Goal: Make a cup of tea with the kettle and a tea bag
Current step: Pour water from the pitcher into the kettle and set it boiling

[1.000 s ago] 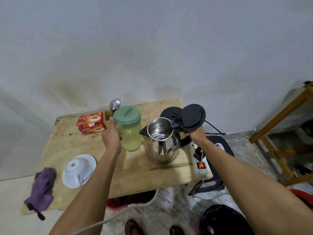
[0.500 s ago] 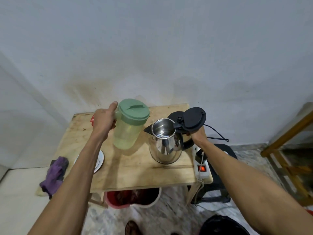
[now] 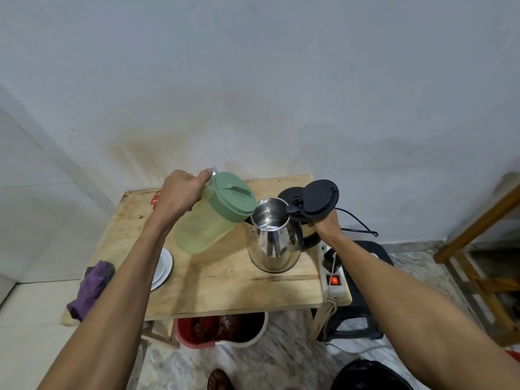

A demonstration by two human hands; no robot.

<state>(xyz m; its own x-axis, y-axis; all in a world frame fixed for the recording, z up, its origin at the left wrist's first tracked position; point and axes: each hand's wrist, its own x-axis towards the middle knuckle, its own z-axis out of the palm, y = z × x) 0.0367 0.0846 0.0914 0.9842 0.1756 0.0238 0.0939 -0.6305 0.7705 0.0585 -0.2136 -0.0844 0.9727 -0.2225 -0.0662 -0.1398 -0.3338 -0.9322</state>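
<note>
My left hand (image 3: pixel 180 194) grips the handle of a pale green plastic jug (image 3: pixel 206 220) with a darker green lid. The jug is lifted off the wooden table (image 3: pixel 225 280) and tilted to the right, its lid edge close to the rim of the steel kettle (image 3: pixel 271 236). The kettle stands on the table with its black lid (image 3: pixel 319 198) flipped up. My right hand (image 3: pixel 326 223) holds the kettle's black handle. A white cup and saucer (image 3: pixel 163 267) are mostly hidden behind my left forearm. Only a red corner of the tea box (image 3: pixel 155 197) shows.
A purple cloth (image 3: pixel 92 285) lies at the table's left edge. A white power strip (image 3: pixel 332 277) with a lit red switch sits on the right edge, above a black stool (image 3: pixel 360 305). A red bucket (image 3: pixel 222 329) stands under the table. A wooden frame (image 3: pixel 478 249) is at right.
My left hand has lifted the jug off the table and tipped it toward the kettle's mouth. The kettle and my right hand have stayed put.
</note>
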